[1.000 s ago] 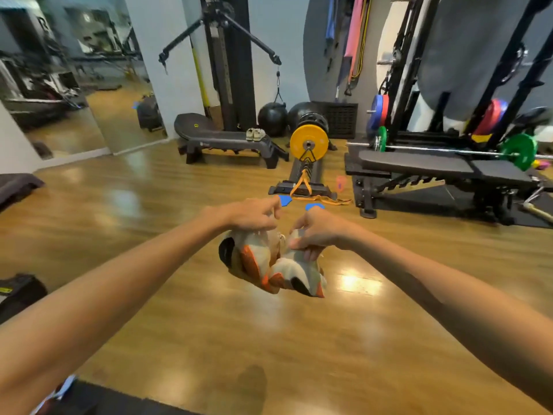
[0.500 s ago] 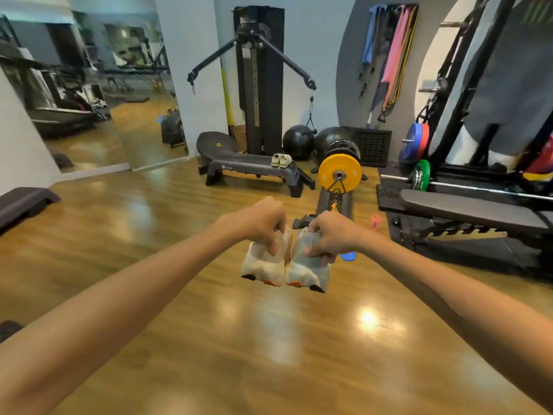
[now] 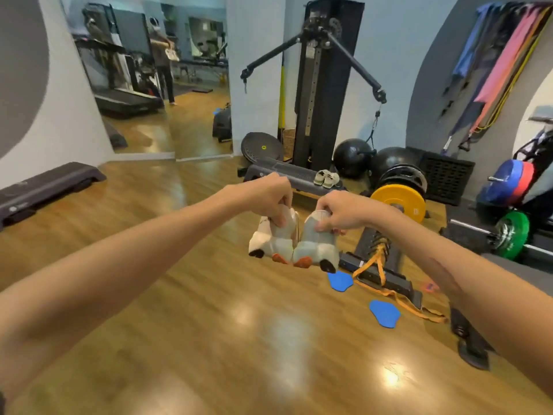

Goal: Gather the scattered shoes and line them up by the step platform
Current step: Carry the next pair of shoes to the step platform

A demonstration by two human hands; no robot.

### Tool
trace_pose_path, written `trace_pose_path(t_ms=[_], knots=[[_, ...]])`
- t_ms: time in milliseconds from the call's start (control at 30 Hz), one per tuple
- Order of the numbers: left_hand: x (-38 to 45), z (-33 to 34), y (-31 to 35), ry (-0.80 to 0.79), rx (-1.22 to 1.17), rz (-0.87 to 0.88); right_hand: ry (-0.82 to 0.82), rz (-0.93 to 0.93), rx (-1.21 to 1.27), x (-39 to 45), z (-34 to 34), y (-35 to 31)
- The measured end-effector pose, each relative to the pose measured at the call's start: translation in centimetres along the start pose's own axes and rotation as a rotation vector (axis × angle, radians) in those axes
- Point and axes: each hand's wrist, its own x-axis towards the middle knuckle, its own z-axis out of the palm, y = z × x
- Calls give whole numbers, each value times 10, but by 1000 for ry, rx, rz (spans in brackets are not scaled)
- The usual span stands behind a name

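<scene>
Gripping 2 sneakers [image 3: 294, 241], hands [image 3: 302, 203] hover above floor [image 3: 224, 339].

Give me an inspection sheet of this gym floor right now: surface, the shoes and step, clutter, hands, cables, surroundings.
Surface: glossy wooden floor, with light glare.
Job's things: left shoe and right shoe held side by side in the air, soles down; a beige shoe pair sits on the step platform ahead.
Clutter: two blue pads, an orange strap, a yellow weight plate.
Hands: left hand grips the left shoe; right hand grips the right shoe.
Cables: a cable hangs from the cable machine.
Surroundings: wall mirror, second step at left, black balls, hanging bands.
</scene>
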Motion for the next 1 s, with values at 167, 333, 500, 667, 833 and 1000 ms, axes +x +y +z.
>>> trace_pose_path(t_ms=[167,333,500,667,833,1000], knots=[[100,-10,-77,1,-27,-18,120,-87,108,105,-33,56],[201,-19,-178,1,-23,-1,156,-94,142,228,-59,96],[317,-34,-271,-149,-93,-9,76,-28,142,356,-93,131],[431,-38,-340,-231,-115,-10,36,52,184,466,-128,183],[546,-26,-397,-253,-99,-44,57,41,171,575,-158,260],[664,-29,-437,-272,-123,-125,100,28,154,678,-199,337]])
